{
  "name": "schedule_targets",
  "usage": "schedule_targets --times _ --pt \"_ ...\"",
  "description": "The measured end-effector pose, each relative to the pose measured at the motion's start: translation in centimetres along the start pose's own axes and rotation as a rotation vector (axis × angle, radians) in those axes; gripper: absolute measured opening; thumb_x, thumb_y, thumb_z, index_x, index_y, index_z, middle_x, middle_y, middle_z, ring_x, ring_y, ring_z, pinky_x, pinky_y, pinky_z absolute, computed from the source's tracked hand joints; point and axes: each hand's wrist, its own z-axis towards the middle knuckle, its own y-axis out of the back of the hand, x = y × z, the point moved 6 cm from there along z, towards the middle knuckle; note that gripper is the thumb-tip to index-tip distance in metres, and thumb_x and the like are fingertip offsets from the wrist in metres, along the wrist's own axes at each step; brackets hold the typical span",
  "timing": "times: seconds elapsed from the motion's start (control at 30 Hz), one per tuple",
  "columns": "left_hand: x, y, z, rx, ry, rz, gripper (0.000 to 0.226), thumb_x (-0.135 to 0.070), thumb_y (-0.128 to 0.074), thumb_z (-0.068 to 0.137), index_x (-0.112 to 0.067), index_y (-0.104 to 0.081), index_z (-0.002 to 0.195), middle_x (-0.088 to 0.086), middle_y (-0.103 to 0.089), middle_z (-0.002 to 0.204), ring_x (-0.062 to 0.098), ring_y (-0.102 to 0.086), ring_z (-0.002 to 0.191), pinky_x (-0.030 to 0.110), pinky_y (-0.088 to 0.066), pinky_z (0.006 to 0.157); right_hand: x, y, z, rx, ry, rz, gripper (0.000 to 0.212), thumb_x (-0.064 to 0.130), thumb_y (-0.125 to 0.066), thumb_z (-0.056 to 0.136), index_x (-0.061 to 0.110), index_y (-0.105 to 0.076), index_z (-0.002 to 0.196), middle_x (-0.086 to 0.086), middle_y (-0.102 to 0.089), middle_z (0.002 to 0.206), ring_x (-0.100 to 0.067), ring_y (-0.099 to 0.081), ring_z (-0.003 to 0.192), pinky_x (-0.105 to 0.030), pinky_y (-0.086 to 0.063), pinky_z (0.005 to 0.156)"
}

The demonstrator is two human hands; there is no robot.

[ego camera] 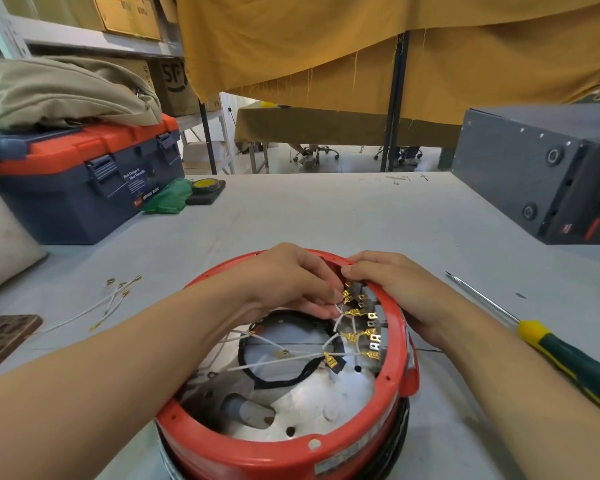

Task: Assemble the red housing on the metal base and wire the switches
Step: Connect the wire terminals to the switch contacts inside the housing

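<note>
Several loose white wires with brass terminals (113, 299) lie at left on the grey tabletop (326, 216). At lower centre the round red plastic housing (392, 382) sits on the silvery metal base (302, 407); wiring is under way. The left hand (291, 282) pinches a white lead at the black switch block (364, 317); the right hand (399, 289) grips the rim. Next, I judge: seating that terminal squarely. A green-handled screwdriver (568, 358) lies at right.

A single head-worn view looks forward and steeply down from close above the red housing (288, 441), which fills the lower middle of the wide-angle picture. Both forearms enter from the bottom corners toward it. Beyond the housing the grey table (326, 209) runs away from the camera to its far edge, with hanging yellow cloth (395, 46) above that edge
</note>
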Motion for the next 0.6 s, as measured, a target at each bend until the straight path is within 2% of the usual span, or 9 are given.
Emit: schedule_targets --times 0.13,0.37,0.6 --pt "0.05 -0.09 0.10 0.000 0.000 0.006 0.013 0.012 -0.066 0.076 -0.001 -0.068 0.073 0.012 -0.067 0.060 0.019 -0.069 0.059 0.018 -0.054 0.056 -0.07 -0.03 0.07 0.006 0.005 -0.006 0.016 0.017 -0.063 0.084 0.007 -0.070 0.094 -0.016 -0.071 0.089 -0.025 -0.065 0.076 -0.039 -0.053 0.080" --pt "0.03 -0.31 0.16 0.002 -0.014 -0.018 0.012 0.013 -0.065 0.076 0.001 -0.067 0.074 0.013 -0.068 0.060 0.019 -0.069 0.058 0.017 -0.054 0.055 -0.17 -0.01 0.15 0.000 0.009 -0.003 0.017 0.016 -0.063 0.083 0.005 -0.070 0.093 -0.017 -0.070 0.087 -0.027 -0.064 0.077 -0.044 -0.052 0.085" --pt "-0.02 -0.39 0.08 -0.028 -0.027 -0.056 0.014 0.014 -0.067 0.074 0.001 -0.064 0.074 0.011 -0.067 0.058 0.020 -0.069 0.056 0.017 -0.053 0.054 -0.19 0.02 0.12 0.001 0.012 -0.016 0.014 0.017 -0.062 0.083 0.008 -0.070 0.090 -0.013 -0.070 0.083 -0.024 -0.065 0.073 -0.037 -0.052 0.077"
